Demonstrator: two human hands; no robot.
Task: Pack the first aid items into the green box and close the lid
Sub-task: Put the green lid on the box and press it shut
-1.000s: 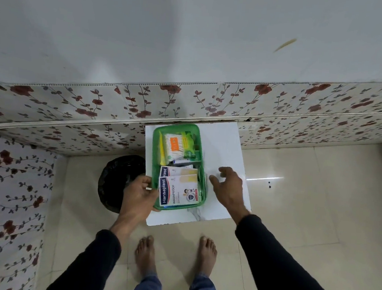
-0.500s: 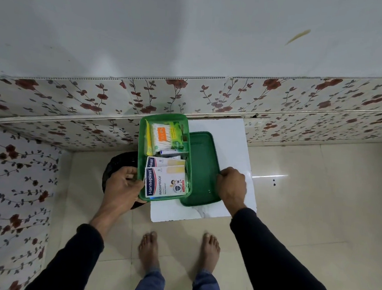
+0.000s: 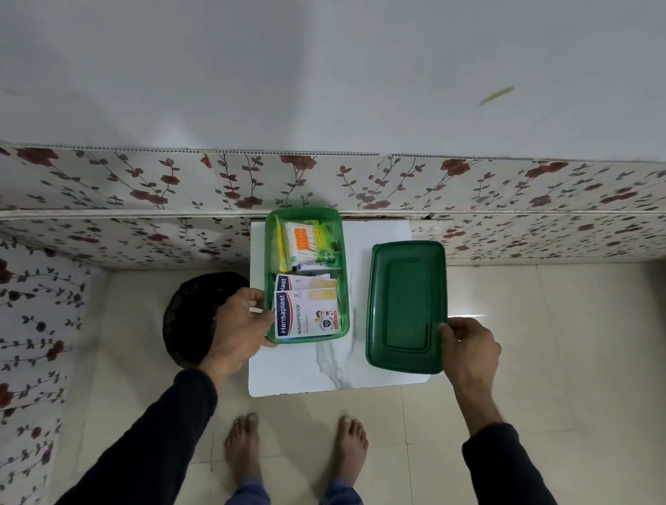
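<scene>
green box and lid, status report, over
Left hand grips green box at its near-left edge. Right hand holds lid by its right edge, off the box. Items packed inside. Nothing between lid and box.

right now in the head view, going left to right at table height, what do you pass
dark round basket on the floor → left hand, gripping the box's left rim → green box with the plaster packs inside → bare strip of white tabletop → green lid → right hand, holding the lid's right edge

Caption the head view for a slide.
Left hand steadies the packed green box; right hand grips its lid alongside.
</scene>
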